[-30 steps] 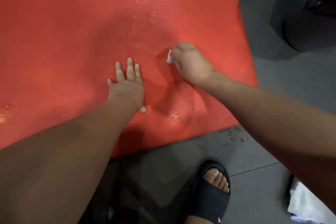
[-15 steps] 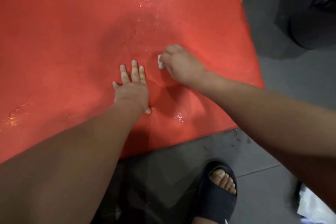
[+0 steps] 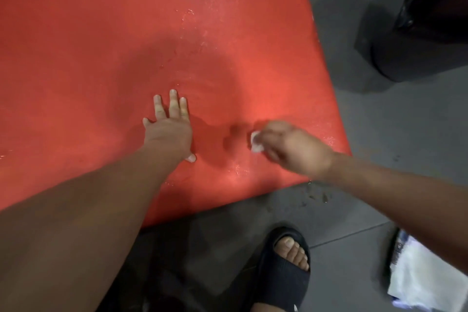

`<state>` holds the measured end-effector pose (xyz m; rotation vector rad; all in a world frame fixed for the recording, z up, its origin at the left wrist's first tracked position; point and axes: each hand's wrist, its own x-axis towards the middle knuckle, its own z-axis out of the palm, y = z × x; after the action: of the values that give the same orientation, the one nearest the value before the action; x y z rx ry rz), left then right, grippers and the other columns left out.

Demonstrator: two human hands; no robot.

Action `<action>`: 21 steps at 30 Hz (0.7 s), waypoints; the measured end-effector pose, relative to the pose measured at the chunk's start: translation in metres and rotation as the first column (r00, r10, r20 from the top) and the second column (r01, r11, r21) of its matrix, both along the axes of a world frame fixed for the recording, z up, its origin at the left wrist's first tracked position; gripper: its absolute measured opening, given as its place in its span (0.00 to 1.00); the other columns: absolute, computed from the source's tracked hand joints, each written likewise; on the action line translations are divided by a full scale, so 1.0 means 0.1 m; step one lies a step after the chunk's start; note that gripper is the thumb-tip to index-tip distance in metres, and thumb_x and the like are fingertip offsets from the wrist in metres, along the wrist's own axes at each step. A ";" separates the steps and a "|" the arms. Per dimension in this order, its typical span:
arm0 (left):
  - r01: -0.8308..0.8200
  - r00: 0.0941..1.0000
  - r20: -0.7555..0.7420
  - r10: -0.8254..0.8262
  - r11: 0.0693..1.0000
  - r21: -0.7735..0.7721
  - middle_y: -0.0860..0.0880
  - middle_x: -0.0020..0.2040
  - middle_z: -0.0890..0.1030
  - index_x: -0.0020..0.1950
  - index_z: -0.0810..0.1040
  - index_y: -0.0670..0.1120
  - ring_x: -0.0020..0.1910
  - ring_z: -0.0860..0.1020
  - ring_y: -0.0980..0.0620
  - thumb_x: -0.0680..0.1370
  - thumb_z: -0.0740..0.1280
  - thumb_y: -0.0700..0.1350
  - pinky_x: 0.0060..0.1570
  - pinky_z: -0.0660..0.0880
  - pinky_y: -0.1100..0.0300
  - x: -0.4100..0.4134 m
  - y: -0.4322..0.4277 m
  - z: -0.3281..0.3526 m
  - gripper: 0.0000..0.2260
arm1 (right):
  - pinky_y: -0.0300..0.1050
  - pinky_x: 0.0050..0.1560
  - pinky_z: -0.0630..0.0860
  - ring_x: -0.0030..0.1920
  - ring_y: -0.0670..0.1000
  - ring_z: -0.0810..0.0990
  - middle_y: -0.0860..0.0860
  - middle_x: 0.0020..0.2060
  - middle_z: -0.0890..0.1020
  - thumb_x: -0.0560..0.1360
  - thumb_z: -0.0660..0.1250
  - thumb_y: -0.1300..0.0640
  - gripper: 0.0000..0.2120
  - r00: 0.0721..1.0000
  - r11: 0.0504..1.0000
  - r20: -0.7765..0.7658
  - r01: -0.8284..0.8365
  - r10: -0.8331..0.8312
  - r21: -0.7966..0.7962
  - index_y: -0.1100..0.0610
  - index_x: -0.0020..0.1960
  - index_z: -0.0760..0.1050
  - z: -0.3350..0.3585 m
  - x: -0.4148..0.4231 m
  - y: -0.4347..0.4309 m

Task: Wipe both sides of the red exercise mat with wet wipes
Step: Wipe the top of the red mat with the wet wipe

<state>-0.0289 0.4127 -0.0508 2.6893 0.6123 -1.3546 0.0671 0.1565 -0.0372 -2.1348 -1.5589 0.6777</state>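
The red exercise mat [image 3: 88, 58] lies flat on the grey floor and fills most of the view, with wet, shiny streaks across its middle and near edge. My left hand [image 3: 170, 129] presses flat on the mat with straight, spread fingers. To its right, my right hand [image 3: 291, 149] grips a small crumpled white wet wipe [image 3: 255, 142] against the mat near its right corner; the hand is blurred by motion.
Grey floor [image 3: 379, 134] surrounds the mat on the right and near side. A foot in a black slide sandal [image 3: 283, 276] stands just below the mat's edge. A white wipes pack [image 3: 425, 273] lies at lower right. A dark object [image 3: 425, 33] stands at upper right.
My right hand has swept the wipe rightward and toward me, from beside the left hand's fingers to near the mat's right corner. The left hand stays planted.
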 end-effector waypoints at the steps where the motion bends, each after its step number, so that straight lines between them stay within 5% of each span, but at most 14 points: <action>1: 0.005 1.000 -0.001 -0.005 1.000 0.005 0.45 0.77 0.23 0.79 0.28 0.43 0.78 0.31 0.34 0.67 0.80 0.58 0.75 0.56 0.33 0.00 -0.01 0.01 0.66 | 0.46 0.52 0.74 0.48 0.55 0.78 0.56 0.46 0.79 0.74 0.63 0.66 0.10 0.996 0.997 0.051 0.079 -0.079 0.011 0.60 0.52 0.81 0.01 0.17 0.00; 4: 0.013 1.000 0.013 -0.013 1.000 0.010 0.46 0.77 0.24 0.79 0.29 0.44 0.79 0.32 0.35 0.67 0.80 0.59 0.75 0.57 0.34 -0.02 -0.02 0.04 0.66 | 0.48 0.52 0.72 0.47 0.62 0.78 0.60 0.45 0.79 0.74 0.61 0.64 0.11 0.887 0.911 0.219 0.411 -0.406 0.027 0.61 0.51 0.81 -0.11 0.59 0.05; 7: -0.003 0.998 0.058 0.003 1.000 0.003 0.48 0.78 0.25 0.80 0.30 0.46 0.79 0.33 0.37 0.67 0.81 0.57 0.76 0.56 0.35 -0.06 0.00 0.05 0.65 | 0.45 0.53 0.71 0.49 0.63 0.79 0.61 0.47 0.79 0.73 0.63 0.68 0.10 0.700 0.720 0.195 0.692 -0.687 0.052 0.61 0.50 0.82 -0.34 0.52 0.22; 9: -0.026 0.995 0.101 0.028 1.000 -0.014 0.50 0.79 0.26 0.81 0.31 0.48 0.80 0.34 0.40 0.66 0.81 0.57 0.77 0.56 0.36 -0.10 0.01 0.06 0.65 | 0.50 0.51 0.73 0.47 0.63 0.79 0.59 0.44 0.80 0.71 0.63 0.70 0.11 0.749 0.764 0.157 0.639 -0.644 0.092 0.60 0.47 0.81 -0.43 0.20 0.34; 12: -0.069 0.976 0.204 0.077 0.997 -0.045 0.51 0.80 0.29 0.81 0.33 0.53 0.81 0.36 0.43 0.67 0.81 0.57 0.78 0.54 0.39 -0.23 0.03 0.07 0.63 | 0.51 0.50 0.75 0.46 0.59 0.79 0.55 0.43 0.81 0.71 0.63 0.70 0.11 0.960 0.955 -0.022 0.279 -0.278 0.102 0.58 0.46 0.80 -0.39 -0.44 0.31; 14: -0.077 0.962 0.255 0.093 0.995 -0.069 0.49 0.80 0.29 0.81 0.33 0.56 0.81 0.37 0.42 0.69 0.79 0.57 0.78 0.52 0.39 -0.34 0.01 0.07 0.60 | 0.50 0.51 0.75 0.47 0.58 0.79 0.55 0.45 0.80 0.73 0.64 0.69 0.10 0.995 0.997 -0.073 0.073 -0.070 0.038 0.58 0.47 0.80 -0.29 -0.69 0.18; 16: -0.052 0.967 0.244 0.076 0.993 -0.105 0.49 0.81 0.30 0.82 0.35 0.58 0.81 0.37 0.41 0.73 0.77 0.56 0.78 0.51 0.38 -0.41 -0.02 0.04 0.55 | 0.51 0.52 0.76 0.47 0.59 0.79 0.55 0.46 0.80 0.72 0.64 0.69 0.10 0.999 0.998 -0.011 0.045 -0.044 0.038 0.59 0.48 0.80 -0.27 -0.56 0.09; 18: -0.041 0.980 0.186 0.070 0.987 -0.155 0.50 0.81 0.30 0.82 0.37 0.59 0.81 0.35 0.41 0.76 0.74 0.55 0.77 0.52 0.36 -0.40 -0.01 0.00 0.50 | 0.50 0.52 0.73 0.47 0.60 0.78 0.58 0.45 0.80 0.72 0.64 0.68 0.11 0.958 0.962 0.102 0.262 -0.268 0.075 0.60 0.50 0.80 -0.27 -0.20 0.09; 21: -0.040 0.987 0.145 0.065 0.984 -0.172 0.50 0.80 0.29 0.82 0.36 0.59 0.80 0.33 0.39 0.77 0.73 0.55 0.76 0.53 0.34 -0.35 0.01 -0.04 0.49 | 0.48 0.53 0.72 0.48 0.62 0.79 0.60 0.46 0.79 0.74 0.63 0.66 0.10 0.739 0.769 0.221 0.628 -0.636 0.114 0.60 0.50 0.82 -0.28 0.37 0.17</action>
<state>-0.0641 0.4138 -0.0551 2.5896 0.5243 -1.1233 0.1046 0.1739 -0.0650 -2.5789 -0.8065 0.1467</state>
